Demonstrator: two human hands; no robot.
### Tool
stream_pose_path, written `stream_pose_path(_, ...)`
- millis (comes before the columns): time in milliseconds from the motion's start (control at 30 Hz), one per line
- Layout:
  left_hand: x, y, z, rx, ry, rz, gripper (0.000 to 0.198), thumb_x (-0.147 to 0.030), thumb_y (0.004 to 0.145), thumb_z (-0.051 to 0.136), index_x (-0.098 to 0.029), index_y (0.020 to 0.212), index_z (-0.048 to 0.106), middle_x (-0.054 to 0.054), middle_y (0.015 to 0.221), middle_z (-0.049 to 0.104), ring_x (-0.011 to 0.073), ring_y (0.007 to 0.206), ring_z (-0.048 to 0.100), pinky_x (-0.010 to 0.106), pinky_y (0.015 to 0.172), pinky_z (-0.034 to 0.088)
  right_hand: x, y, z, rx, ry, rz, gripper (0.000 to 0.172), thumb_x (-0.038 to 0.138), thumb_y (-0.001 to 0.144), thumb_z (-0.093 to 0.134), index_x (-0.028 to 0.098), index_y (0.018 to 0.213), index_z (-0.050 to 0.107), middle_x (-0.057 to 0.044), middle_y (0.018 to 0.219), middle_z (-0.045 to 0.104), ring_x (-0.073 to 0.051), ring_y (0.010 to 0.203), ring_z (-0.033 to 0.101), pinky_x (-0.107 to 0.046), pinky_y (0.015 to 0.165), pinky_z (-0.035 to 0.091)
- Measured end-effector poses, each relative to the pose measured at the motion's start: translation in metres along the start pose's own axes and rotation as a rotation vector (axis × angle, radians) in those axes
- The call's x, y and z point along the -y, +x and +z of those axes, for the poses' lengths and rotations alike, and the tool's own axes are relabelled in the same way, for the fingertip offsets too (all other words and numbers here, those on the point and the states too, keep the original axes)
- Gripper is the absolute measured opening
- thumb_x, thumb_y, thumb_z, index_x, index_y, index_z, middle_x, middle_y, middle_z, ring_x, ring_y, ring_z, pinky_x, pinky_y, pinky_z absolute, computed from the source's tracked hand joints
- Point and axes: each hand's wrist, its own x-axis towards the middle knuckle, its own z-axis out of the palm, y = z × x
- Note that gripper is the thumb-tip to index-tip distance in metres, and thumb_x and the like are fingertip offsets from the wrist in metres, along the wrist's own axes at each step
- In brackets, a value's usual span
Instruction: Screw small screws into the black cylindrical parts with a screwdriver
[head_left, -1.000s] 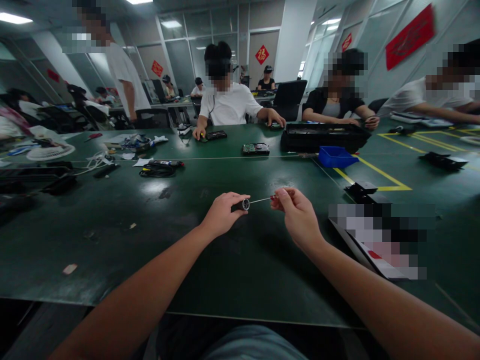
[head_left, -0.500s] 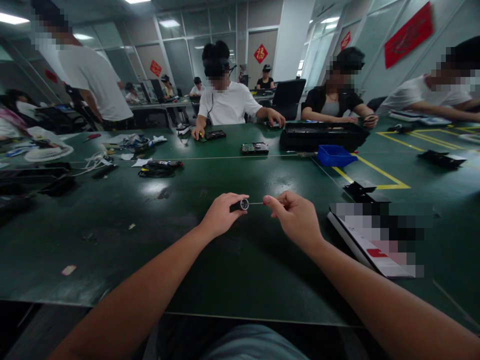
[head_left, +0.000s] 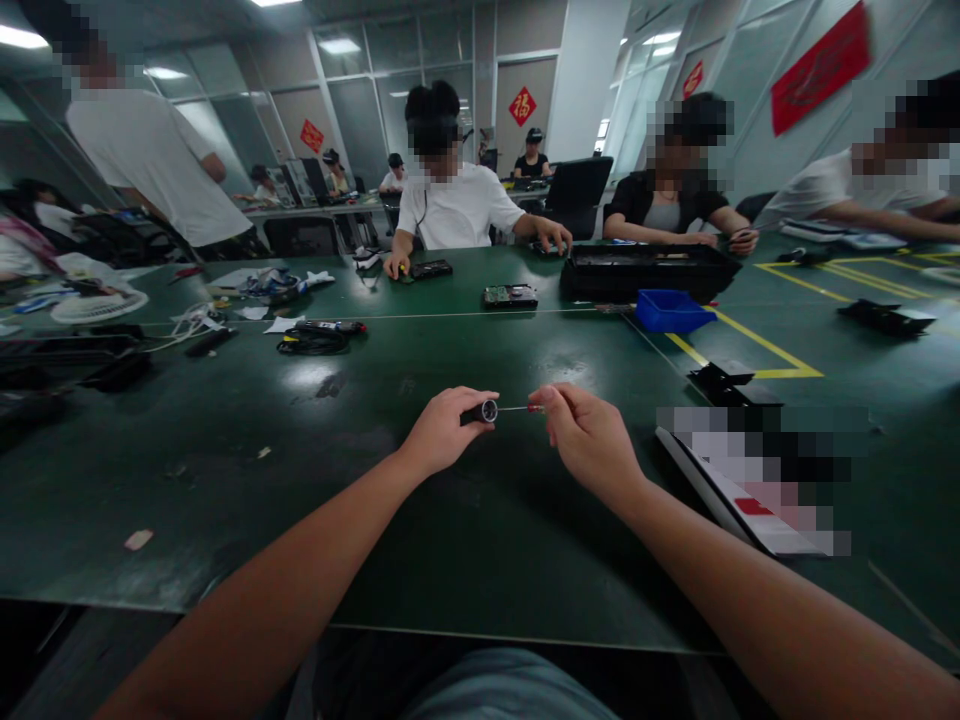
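Between thumb and fingers, my left hand (head_left: 441, 432) grips a small black cylinder (head_left: 480, 411) with a silver-rimmed round end that faces right and toward me. My right hand (head_left: 589, 432) is closed on the red handle of a slim screwdriver (head_left: 517, 408). Its thin metal shaft points left and reaches the cylinder's round end. Whether the tip is inside the end or only touching it, I cannot tell. Both hands are above the green table (head_left: 480, 540), a short gap apart.
A white box-like item (head_left: 720, 490), partly blurred out, lies right of my right arm. Farther off are a blue bin (head_left: 673, 311), a long black tray (head_left: 649, 272), a hard drive (head_left: 510, 297) and a cable bundle (head_left: 319, 338). Co-workers sit across the table.
My right thumb and fingers have shifted slightly on the screwdriver, uncovering more of its red handle. My left hand and the cylinder stay put. A standing person at far left has moved left.
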Motion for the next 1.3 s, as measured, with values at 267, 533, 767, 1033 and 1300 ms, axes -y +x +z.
stream_pose_path(267,0.000,0.000,-0.001,-0.012,-0.007,-0.009,0.041,-0.014,0.084,0.076,-0.022,0.124,0.069,0.006,0.120,0.071,0.0226,0.113,0.063,0.041,0.103,0.046,0.001,-0.001,0.000,0.080,0.042,-0.038,0.029,0.038,0.100,0.043,0.022,0.104,0.067,0.000,0.070,0.062,-0.017,0.062,0.058,-0.030,0.058,0.040)
stream_pose_path(533,-0.004,0.001,-0.003,-0.003,-0.012,-0.048,0.042,-0.017,0.086,0.074,-0.022,0.127,0.067,0.006,0.121,0.070,0.0231,0.114,0.063,0.041,0.103,0.046,-0.006,0.002,0.004,-0.031,0.233,0.021,0.024,0.040,0.095,0.054,0.021,0.109,0.060,-0.004,0.087,0.069,-0.020,0.077,0.064,-0.034,0.070,0.049)
stream_pose_path(767,-0.003,0.001,-0.003,-0.029,-0.051,-0.032,0.044,-0.018,0.087,0.073,-0.024,0.130,0.066,0.006,0.124,0.068,0.0222,0.116,0.062,0.041,0.105,0.046,-0.012,0.007,0.012,-0.081,0.633,0.184,0.032,0.051,0.090,0.062,0.019,0.094,0.067,-0.003,0.081,0.067,-0.019,0.076,0.065,-0.037,0.078,0.053)
stream_pose_path(1033,0.007,0.004,-0.007,0.051,0.110,0.031,0.044,-0.018,0.089,0.070,-0.029,0.131,0.066,0.005,0.122,0.067,0.0238,0.114,0.058,0.046,0.102,0.045,-0.019,0.010,0.014,-0.150,0.647,0.312,0.031,0.050,0.092,0.058,0.021,0.085,0.064,0.000,0.071,0.061,-0.016,0.064,0.056,-0.032,0.064,0.049)
stream_pose_path(1300,0.004,0.003,-0.005,0.060,0.088,-0.002,0.045,-0.016,0.086,0.072,-0.028,0.129,0.067,0.005,0.118,0.068,0.0235,0.111,0.060,0.043,0.100,0.046,-0.015,0.005,0.012,-0.139,0.369,0.087,0.030,0.048,0.098,0.051,0.021,0.093,0.063,-0.001,0.075,0.065,-0.018,0.072,0.061,-0.035,0.072,0.048)
